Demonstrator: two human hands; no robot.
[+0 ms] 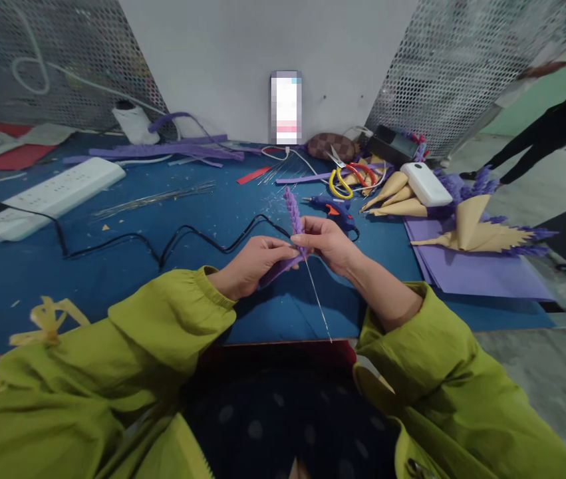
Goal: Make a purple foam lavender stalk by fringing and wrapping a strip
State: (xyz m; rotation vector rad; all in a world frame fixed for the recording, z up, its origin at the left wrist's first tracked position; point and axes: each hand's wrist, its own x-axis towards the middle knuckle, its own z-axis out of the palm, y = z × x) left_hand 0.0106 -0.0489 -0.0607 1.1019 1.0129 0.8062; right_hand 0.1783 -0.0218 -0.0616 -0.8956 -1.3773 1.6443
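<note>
Between my hands, above the front of the blue table, is a purple paper lavender stem [292,207], its head tilted up and away from me. My right hand [326,243] pinches the lower part of the purple head. A thin wire [318,293] runs from there down toward the table edge. My left hand [263,261] is closed on a purple paper strip [279,270] that leads to the base of the flower head. The fingertips of both hands nearly meet, and they hide the spot where strip and wire join.
A blue glue gun [333,207] lies just beyond my right hand, near scissors [345,179]. A black cord [187,229] crosses the table from the white power strip [48,198]. Wrapped lavender [482,234] rests on purple sheets [497,279] at right. A phone [286,108] leans upright behind.
</note>
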